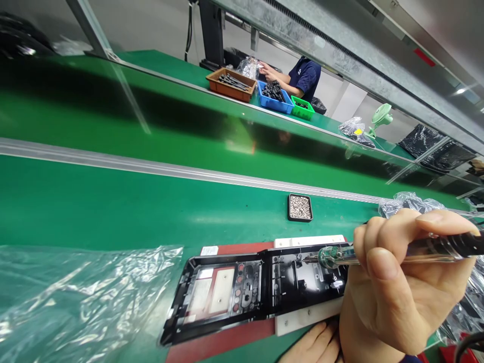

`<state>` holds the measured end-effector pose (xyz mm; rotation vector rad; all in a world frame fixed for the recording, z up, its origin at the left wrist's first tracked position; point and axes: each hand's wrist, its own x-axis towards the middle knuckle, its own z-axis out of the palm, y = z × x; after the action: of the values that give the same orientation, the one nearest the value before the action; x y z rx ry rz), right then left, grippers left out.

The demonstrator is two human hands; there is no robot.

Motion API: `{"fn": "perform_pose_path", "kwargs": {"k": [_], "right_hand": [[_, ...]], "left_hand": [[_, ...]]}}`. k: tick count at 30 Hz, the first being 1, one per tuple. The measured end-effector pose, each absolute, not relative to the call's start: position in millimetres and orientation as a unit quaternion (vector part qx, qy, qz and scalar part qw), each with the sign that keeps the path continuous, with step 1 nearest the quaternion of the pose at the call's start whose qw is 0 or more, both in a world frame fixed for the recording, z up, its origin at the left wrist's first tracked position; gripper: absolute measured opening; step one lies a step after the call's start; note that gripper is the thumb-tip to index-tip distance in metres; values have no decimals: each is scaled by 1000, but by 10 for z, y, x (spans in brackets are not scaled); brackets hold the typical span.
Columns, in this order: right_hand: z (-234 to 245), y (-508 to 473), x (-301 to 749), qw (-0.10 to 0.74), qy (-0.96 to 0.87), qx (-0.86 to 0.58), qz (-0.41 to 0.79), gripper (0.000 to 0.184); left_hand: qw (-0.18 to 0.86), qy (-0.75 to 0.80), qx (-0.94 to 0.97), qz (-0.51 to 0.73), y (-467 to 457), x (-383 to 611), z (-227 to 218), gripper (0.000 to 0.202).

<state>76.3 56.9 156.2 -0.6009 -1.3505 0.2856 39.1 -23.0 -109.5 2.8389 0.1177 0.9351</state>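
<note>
My right hand [401, 282] is wrapped round a screwdriver with a clear body [423, 249] and a black rear end, probably a powered one. Its thin bit points left, with the tip at the inside of a black plastic housing [266, 287]; whether it sits on a screw is too small to tell. The long housing lies open side up, with a window at its left end and small bosses at its right. Low in the frame, my left hand [313, 345] lies beside the housing's near edge, fingers extended and partly hidden by my right wrist.
Red and white fixture pieces [302, 318] lie under the housing. Beyond it stands a small black tray [300, 207] of tiny metal parts. Clear plastic [83, 302] covers the left bench. Behind a rail, a co-worker [302, 78] handles a bag near brown, blue and green bins [232, 93].
</note>
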Motion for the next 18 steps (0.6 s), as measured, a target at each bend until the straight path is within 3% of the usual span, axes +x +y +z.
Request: {"fn": "perform_pose_path", "kwargs": {"k": [18], "right_hand": [[1644, 590, 490, 761, -528, -374, 48, 25]], "left_hand": [[30, 46, 942, 331, -238, 420, -1070, 25]]}}
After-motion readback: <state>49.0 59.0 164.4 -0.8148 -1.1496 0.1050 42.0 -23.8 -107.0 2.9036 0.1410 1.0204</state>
